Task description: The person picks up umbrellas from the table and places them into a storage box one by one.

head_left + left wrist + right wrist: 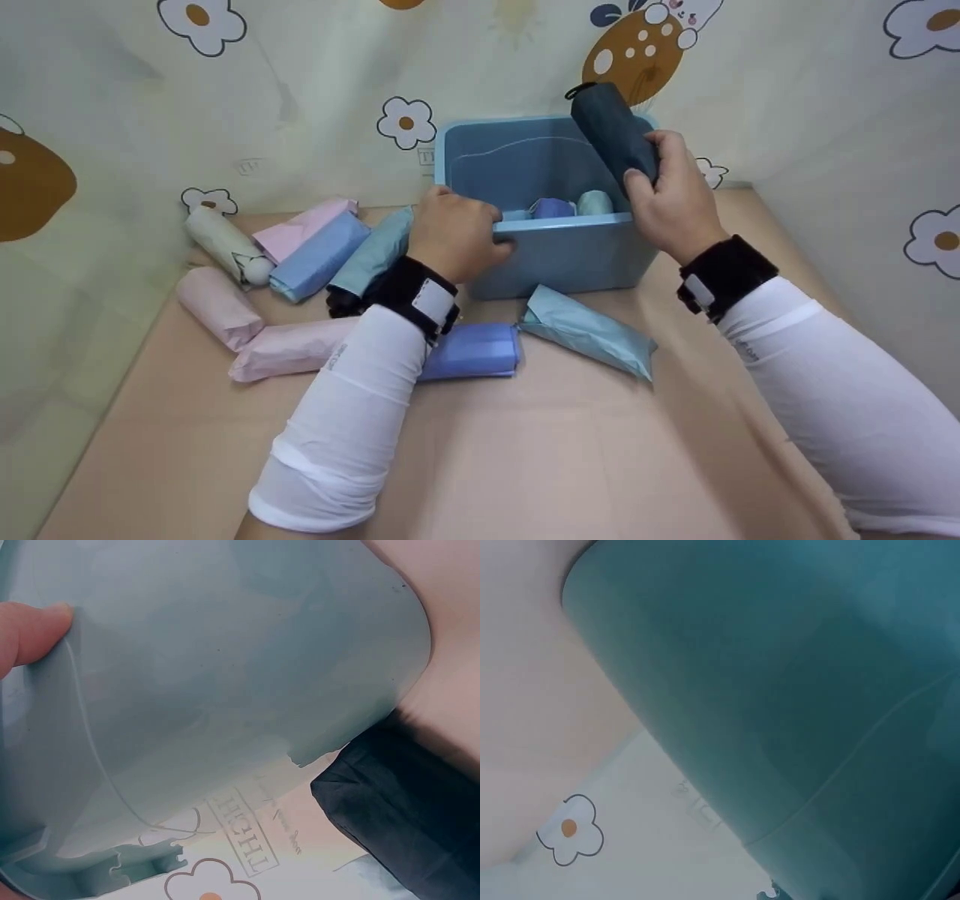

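A blue-grey bin (562, 259) stands at the back of the table, with a purple-blue roll (553, 208) and a pale green roll (595, 203) inside. My left hand (457, 234) grips its front rim near the left corner; the thumb shows against the bin wall (225, 675) in the left wrist view. Above the bin's right side, my right hand (679, 196) holds a dark navy roll (611, 127) by its lower end, the looped end tilted up to the left. The right wrist view shows the bin's outer wall (765, 690) but not the fingers.
Left of the bin lie several rolls: pale green (225, 240), pink (219, 307), light blue (319, 255) and teal (375, 251). In front of it are a blue roll (480, 351) and a teal roll (589, 331). A flower-patterned cloth (315, 97) hangs behind.
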`<state>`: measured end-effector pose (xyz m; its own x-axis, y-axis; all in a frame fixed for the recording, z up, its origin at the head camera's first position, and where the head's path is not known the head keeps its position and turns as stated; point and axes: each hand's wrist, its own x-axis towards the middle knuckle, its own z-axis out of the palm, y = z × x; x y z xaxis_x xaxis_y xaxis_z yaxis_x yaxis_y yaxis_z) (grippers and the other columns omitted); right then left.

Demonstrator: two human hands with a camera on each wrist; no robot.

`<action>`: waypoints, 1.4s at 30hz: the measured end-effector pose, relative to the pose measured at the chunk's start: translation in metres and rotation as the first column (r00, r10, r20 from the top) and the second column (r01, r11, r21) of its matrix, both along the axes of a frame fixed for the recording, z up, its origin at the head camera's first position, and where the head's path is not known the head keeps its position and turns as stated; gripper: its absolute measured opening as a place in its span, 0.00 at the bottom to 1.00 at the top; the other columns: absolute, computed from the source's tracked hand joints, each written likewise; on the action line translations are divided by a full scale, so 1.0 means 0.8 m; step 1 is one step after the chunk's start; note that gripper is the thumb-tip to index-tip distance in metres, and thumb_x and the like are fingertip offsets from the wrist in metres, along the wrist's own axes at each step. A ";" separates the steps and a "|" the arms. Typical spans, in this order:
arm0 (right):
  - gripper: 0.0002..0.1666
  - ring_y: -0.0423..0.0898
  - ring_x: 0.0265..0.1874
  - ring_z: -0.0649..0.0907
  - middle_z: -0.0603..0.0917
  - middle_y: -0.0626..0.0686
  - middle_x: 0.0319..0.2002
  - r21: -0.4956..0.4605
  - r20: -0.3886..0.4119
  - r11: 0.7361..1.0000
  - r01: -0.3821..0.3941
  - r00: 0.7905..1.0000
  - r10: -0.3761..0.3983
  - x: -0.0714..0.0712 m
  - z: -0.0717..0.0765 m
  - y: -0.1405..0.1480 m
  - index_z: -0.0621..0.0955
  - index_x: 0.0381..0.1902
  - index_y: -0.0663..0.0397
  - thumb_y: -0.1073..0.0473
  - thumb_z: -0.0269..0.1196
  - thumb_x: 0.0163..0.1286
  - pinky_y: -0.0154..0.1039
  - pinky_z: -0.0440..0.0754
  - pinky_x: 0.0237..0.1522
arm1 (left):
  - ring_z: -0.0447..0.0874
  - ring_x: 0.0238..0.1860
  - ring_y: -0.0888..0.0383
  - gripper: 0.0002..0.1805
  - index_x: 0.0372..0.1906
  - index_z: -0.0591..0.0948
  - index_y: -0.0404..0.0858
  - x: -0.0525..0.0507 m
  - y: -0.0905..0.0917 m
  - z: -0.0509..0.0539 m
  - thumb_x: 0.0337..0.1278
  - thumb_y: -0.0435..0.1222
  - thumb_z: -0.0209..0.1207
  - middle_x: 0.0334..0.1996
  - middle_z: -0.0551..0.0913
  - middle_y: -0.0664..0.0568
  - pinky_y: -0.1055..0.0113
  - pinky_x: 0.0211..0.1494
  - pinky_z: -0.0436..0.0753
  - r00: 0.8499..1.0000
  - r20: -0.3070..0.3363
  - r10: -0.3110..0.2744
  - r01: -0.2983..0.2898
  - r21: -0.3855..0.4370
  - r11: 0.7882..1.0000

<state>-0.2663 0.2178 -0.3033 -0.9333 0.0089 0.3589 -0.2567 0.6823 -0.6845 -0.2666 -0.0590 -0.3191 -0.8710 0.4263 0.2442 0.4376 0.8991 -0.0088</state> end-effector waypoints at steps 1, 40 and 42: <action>0.31 0.58 0.59 0.73 0.73 0.62 0.65 0.005 0.006 1.000 -0.011 1.000 0.011 0.000 0.000 -0.001 0.64 0.74 0.59 0.51 0.48 0.79 0.57 0.71 0.60 | 0.90 0.39 0.50 0.20 0.38 0.90 0.43 0.000 0.000 0.000 0.63 0.56 0.65 0.31 0.91 0.51 0.48 0.63 0.74 1.000 0.002 -0.001 0.001 -0.001 1.000; 0.26 0.60 0.50 0.79 0.80 0.63 0.57 0.299 0.136 0.952 -0.060 0.991 0.019 -0.006 0.002 -0.020 0.72 0.69 0.59 0.53 0.50 0.80 0.58 0.75 0.52 | 0.89 0.37 0.50 0.20 0.32 0.88 0.43 -0.002 -0.001 0.000 0.62 0.56 0.66 0.26 0.89 0.52 0.49 0.62 0.74 1.000 -0.008 -0.017 0.017 0.018 1.000; 0.26 0.60 0.50 0.79 0.80 0.63 0.57 0.306 0.142 0.950 -0.059 0.990 0.015 -0.006 0.002 -0.021 0.72 0.68 0.59 0.53 0.50 0.80 0.58 0.75 0.51 | 0.89 0.37 0.50 0.20 0.31 0.88 0.43 -0.002 -0.001 0.000 0.62 0.56 0.65 0.26 0.89 0.52 0.49 0.62 0.74 1.000 -0.009 -0.014 0.014 0.018 1.000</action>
<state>-0.2713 0.2011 -0.3014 -0.9711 -0.1176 0.2079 -0.2049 0.8577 -0.4716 -0.2681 -0.0597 -0.3192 -0.8628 0.4337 0.2599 0.4498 0.8931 0.0028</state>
